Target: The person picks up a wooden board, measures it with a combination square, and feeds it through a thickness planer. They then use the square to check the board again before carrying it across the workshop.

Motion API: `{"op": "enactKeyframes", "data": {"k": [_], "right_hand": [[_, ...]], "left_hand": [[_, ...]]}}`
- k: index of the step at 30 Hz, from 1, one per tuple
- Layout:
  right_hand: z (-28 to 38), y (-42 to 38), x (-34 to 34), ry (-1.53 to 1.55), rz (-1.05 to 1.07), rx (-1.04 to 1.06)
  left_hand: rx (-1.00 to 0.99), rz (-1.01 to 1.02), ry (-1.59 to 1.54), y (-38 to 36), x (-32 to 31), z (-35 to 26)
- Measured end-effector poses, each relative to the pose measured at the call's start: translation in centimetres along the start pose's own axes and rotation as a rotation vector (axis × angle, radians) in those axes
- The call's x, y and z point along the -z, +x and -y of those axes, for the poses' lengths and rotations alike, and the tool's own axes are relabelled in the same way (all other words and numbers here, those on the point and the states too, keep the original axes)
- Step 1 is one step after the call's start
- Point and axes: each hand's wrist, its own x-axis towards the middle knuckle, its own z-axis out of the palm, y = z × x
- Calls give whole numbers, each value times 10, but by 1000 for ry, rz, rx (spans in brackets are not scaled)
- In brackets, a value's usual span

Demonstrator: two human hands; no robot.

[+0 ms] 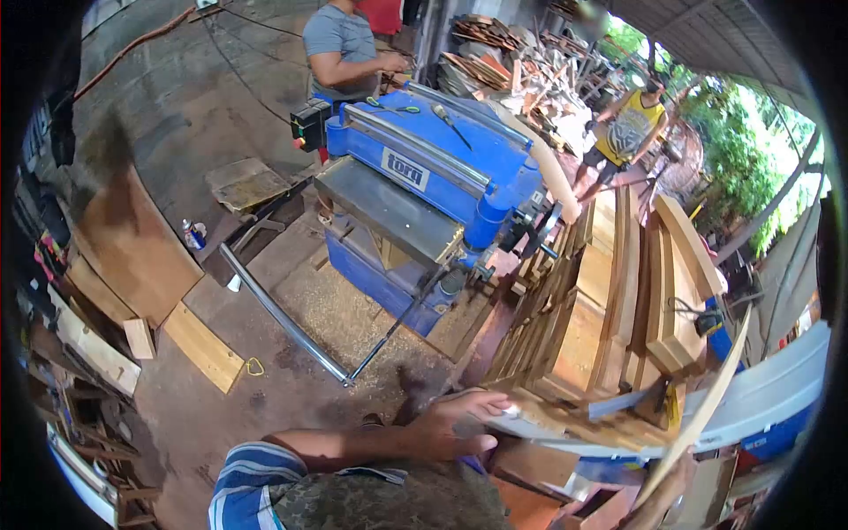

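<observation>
My left hand point(459, 426) reaches out at the bottom centre, its thumb apart from its fingers and nothing visibly gripped. A small white spot shows by its fingertips, too blurred to name. At the lower right, my right hand point(664, 496) is closed round the lower end of a long, thin, curved wooden strip point(707, 408), which slants up to the right. Part of that hand lies behind the strip. Just beyond both hands lie stacked wooden boards point(579, 331).
A blue planer machine point(406, 163) stands ahead, with pliers and a brush-like tool on top. A metal bar point(287, 322) juts out low. Two people stand beyond, one in grey point(340, 44), one in yellow point(632, 128). Wood pieces point(203, 344) lie left.
</observation>
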Motion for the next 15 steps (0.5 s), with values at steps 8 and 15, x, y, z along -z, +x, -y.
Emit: {"op": "enactKeyframes", "data": {"k": [8,15], "right_hand": [[69,-141,-107,310,-302,-209],[125,-221,-181,786,-51,108]], "left_hand": [[332,317,-676,-19,-15,23],[501,-65,-194,-36,15,2]]}}
